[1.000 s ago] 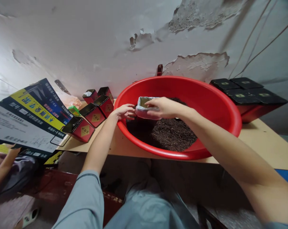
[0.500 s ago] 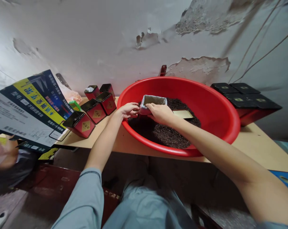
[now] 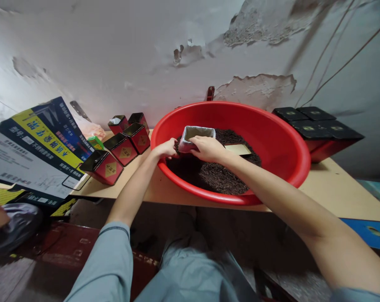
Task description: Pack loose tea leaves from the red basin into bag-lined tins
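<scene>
Standing near the left edge of the table were open red tins. The left hand curled over the left rim of a red basin; whether it pinched anything, I could not tell. Inside, above dark flakes, the right hand pinched a lined tin by its near rim. Lidded tins occupied the back right corner.

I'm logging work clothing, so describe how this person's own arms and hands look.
The left hand and right hand are bare, with no gloves, watch or bracelet visible. The left sleeve is grey-blue and ends near the elbow, with a dark seam line by its hem. Only a strip of the right sleeve shows, similarly grey-blue.
</scene>
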The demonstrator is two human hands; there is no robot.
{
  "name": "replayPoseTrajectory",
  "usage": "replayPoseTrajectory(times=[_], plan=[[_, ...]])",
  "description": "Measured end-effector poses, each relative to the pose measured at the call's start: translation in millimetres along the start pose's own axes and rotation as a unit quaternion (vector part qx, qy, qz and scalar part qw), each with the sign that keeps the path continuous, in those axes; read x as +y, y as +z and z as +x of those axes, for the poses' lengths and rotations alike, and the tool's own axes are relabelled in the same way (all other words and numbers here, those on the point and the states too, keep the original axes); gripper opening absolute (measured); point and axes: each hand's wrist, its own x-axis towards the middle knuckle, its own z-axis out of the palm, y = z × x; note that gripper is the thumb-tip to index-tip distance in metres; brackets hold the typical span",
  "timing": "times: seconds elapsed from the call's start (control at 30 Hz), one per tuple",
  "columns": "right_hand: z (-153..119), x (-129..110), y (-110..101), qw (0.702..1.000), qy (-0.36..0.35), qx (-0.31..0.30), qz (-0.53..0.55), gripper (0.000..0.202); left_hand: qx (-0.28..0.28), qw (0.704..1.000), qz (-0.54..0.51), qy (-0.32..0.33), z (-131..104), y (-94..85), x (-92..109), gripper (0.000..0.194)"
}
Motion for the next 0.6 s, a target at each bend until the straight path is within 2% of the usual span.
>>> replayPoseTrajectory(times=[0.07,0.13,0.23,0.27,0.33,0.4,0.43,0.47,0.53,0.6], plan=[[4.3,0.6,-4.4,1.000,-0.012,-0.016,0.011,0.032,-0.050,0.995,0.041,0.069,5.7,-11.7,7.9,0.106],[8.4,0.8,-10.2,0.999,-0.016,-0.039,0.020,0.027,-0.077,0.984,0.060,0.148,10.6,-15.3,19.4,0.123],[11.8,6.8,-23.2,0.997,-0.029,-0.058,0.052,0.024,-0.087,0.974,0.051,0.201,16.1,-5.0,30.8,0.129],[12.4,12.7,-28.5,0.996,-0.038,-0.033,0.079,0.025,-0.086,0.974,0.046,0.207,17.3,0.1,31.3,0.126],[14.3,33.2,-38.5,0.987,-0.030,0.080,0.138,0.030,-0.080,0.973,0.038,0.214,19.3,8.8,28.4,0.117],[17.9,64.4,-42.7,0.962,0.042,0.218,0.158,0.037,-0.075,0.972,0.039,0.219,20.8,13.4,23.4,0.112],[20.0,82.0,-40.5,0.949,0.095,0.264,0.145,0.041,-0.072,0.972,0.042,0.220,21.6,14.2,21.3,0.111],[21.7,99.3,-34.7,0.941,0.144,0.282,0.122,0.042,-0.067,0.972,0.048,0.221,22.3,14.3,19.7,0.112],[22.2,127.7,-11.8,0.943,0.218,0.236,0.087,0.043,-0.055,0.971,0.065,0.222,23.5,13.2,18.3,0.111],[17.5,141.7,21.6,0.958,0.251,0.119,0.074,0.049,-0.041,0.970,0.083,0.225,23.8,11.0,18.3,0.107]])
